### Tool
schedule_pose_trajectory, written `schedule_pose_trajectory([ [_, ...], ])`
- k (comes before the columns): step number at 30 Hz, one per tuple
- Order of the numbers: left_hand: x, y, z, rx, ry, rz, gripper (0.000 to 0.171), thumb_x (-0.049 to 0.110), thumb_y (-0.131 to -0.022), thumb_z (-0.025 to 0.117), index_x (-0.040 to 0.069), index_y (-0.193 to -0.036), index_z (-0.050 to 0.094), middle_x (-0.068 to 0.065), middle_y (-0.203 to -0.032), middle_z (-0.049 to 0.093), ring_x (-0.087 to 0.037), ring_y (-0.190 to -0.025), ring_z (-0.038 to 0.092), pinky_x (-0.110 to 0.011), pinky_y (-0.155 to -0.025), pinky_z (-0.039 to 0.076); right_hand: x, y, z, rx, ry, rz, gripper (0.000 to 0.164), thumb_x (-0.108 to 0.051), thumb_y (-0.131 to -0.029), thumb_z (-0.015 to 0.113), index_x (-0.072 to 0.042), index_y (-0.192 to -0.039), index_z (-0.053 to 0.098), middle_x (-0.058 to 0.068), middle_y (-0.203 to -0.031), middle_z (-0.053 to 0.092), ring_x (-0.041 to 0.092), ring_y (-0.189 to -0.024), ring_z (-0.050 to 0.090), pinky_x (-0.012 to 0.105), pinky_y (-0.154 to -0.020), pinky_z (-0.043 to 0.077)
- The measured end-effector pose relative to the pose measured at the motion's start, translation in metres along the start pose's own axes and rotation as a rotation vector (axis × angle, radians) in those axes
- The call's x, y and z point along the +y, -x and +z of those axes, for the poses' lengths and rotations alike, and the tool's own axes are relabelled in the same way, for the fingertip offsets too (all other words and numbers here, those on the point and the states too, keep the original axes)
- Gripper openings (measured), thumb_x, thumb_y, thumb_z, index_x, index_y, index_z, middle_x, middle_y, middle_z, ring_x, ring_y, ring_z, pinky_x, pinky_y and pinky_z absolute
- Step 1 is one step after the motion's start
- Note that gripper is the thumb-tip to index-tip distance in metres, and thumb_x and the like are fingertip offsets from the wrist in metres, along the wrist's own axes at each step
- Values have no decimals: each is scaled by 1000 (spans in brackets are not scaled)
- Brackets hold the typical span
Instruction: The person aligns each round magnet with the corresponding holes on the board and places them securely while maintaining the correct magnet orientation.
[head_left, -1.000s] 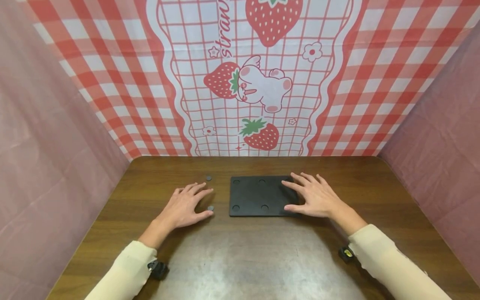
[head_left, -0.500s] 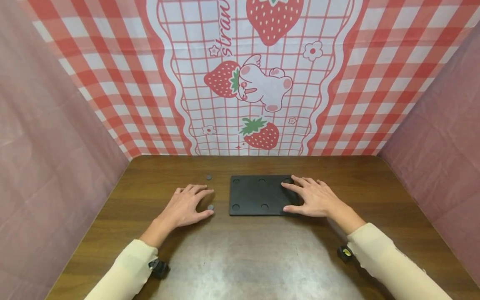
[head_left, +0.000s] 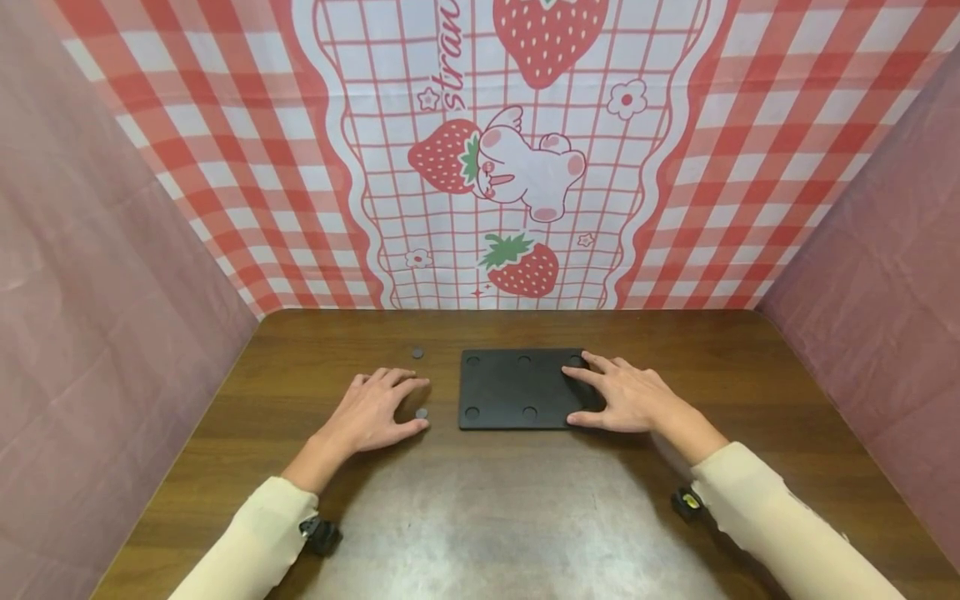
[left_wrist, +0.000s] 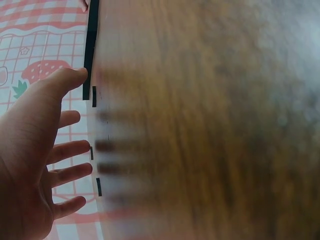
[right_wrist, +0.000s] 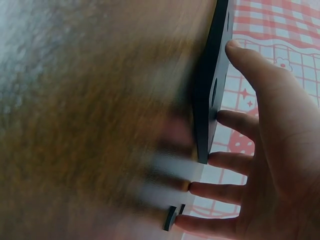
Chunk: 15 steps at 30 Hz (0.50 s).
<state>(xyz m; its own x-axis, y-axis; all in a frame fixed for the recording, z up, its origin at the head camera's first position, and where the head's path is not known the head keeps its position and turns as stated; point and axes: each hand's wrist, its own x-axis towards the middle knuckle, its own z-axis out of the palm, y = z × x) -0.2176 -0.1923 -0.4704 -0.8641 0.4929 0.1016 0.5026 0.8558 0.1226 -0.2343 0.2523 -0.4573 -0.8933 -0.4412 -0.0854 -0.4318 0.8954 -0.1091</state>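
Observation:
A flat black plate [head_left: 495,387] with several round recesses lies on the table. My right hand [head_left: 633,396] is spread over its right end and hides part of it; in the right wrist view the fingertips are at the plate [right_wrist: 202,110] or just beyond its edge. My left hand [head_left: 371,412] is left of the plate, fingers spread, holding nothing. Near its thumb lies a small dark disc [head_left: 422,413], and a second disc [head_left: 417,353] lies beyond its fingers. Beside the right hand's little finger, the right wrist view shows another small dark disc [right_wrist: 171,218].
The brown wooden table [head_left: 480,508] extends toward me in front of both hands. Behind it hangs a red-and-white strawberry cloth [head_left: 510,167]. Pink curtains [head_left: 97,275] close off both sides. A small black camera sits at each wrist.
My right hand's fingers have come down slightly, with the outer fingers drawn in a little at the plate's right end. The left hand, the plate and the discs stay nearly the same.

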Motion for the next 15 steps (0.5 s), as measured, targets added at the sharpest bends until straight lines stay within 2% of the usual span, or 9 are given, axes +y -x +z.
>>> schedule_pose_trajectory([
  [15, -3, 3, -3, -7, 4, -19, 68, 58, -99, 79, 22, -156, 68, -12, -161, 66, -37, -149, 62, -63, -109, 52, -4, -3, -6, -34, -5, -9, 94, -81, -92, 73, -31, -169, 53, 21, -179, 45, 51, -149, 59, 62, -79, 58],
])
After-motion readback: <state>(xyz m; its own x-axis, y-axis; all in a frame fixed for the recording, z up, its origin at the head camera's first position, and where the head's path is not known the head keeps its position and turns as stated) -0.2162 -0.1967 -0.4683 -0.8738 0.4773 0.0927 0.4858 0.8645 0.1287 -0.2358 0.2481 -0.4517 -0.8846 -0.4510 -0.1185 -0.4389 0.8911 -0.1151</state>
